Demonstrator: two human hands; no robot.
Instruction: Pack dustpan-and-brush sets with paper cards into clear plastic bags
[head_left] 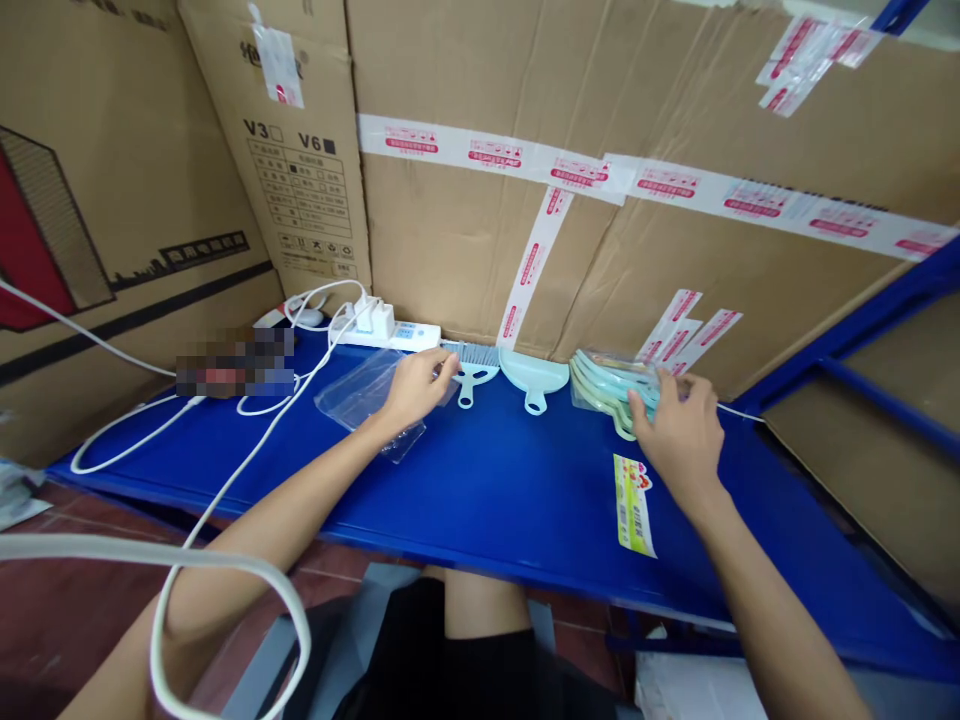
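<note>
Head-worn view — forward and down, close over the blue table [495, 490]

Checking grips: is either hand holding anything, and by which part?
The right hand seems to hold the pale blue and green curved plastic stack by its right end; for the left hand, it cannot be told.

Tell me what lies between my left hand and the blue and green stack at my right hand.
The head view shows a small blue brush, then a pale blue dustpan, side by side.
</note>
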